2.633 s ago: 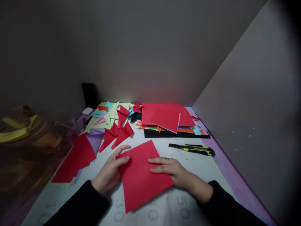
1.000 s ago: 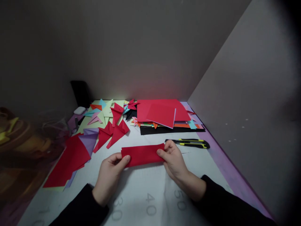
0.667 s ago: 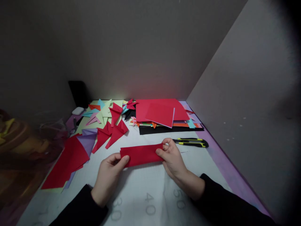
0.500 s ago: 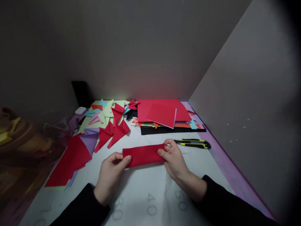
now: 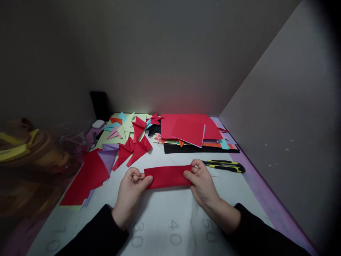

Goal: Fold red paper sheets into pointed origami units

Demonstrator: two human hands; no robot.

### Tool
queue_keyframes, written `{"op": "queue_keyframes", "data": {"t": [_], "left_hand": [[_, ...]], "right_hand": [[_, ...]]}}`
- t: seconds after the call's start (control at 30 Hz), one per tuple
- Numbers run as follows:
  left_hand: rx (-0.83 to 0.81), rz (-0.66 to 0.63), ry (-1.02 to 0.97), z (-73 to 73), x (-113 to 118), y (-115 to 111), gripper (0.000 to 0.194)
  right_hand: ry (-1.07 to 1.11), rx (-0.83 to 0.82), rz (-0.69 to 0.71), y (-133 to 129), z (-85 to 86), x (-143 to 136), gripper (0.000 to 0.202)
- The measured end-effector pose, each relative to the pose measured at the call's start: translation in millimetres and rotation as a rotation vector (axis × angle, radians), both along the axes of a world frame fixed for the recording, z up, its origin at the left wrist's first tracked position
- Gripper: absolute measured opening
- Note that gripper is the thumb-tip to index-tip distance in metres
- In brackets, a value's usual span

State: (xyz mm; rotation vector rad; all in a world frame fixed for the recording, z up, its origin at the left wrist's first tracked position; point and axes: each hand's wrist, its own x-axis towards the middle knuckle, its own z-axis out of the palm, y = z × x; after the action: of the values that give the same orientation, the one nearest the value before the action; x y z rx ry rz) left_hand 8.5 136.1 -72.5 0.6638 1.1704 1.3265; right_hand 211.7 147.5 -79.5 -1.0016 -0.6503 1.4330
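A red strip of folded paper is stretched level between my two hands, over the white mat. Its left end is pinched by my left hand, thumb on the front face. On the right end my right hand does the same, with its fingers curled behind the paper. Just beyond my right hand lies a black and yellow utility knife. Several folded red paper pieces rest behind and to the left of the strip. How the strip's back looks is hidden.
Red sheets lie at the left, beside a folded purple piece. A stack of coloured paper topped with red sheets stands against the back wall. A dark phone-like object leans at the back left. A brown and yellow object is blurred at far left.
The whole view has shifted, so everything appears slightly farther right. Both hands keep hold of the red paper strip, which now looks more level.
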Motion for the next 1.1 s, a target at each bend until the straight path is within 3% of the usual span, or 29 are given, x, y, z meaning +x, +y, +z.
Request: {"op": "queue_keyframes", "data": {"t": [0.47, 0.67, 0.93, 1.1], "left_hand": [[0.009, -0.018, 0.031, 0.8, 0.2, -0.8, 0.041], [0.03, -0.075, 0.201, 5.4, -12.1, 6.6, 0.038], [-0.039, -0.398, 0.506, 17.1, -31.5, 14.2, 0.025], [0.083, -0.404, 0.797, 14.0, -32.3, 13.7, 0.015]], "right_hand": [[-0.024, 0.003, -0.012, 0.6, -1.7, -0.5, 0.047], [-0.334, 0.07, -0.006, 7.3, -7.8, 9.1, 0.038], [-0.643, 0.072, 0.174, 10.7, -7.0, 12.3, 0.027], [-0.9, 0.166, 0.197, 9.3, -15.5, 13.5, 0.019]]}}
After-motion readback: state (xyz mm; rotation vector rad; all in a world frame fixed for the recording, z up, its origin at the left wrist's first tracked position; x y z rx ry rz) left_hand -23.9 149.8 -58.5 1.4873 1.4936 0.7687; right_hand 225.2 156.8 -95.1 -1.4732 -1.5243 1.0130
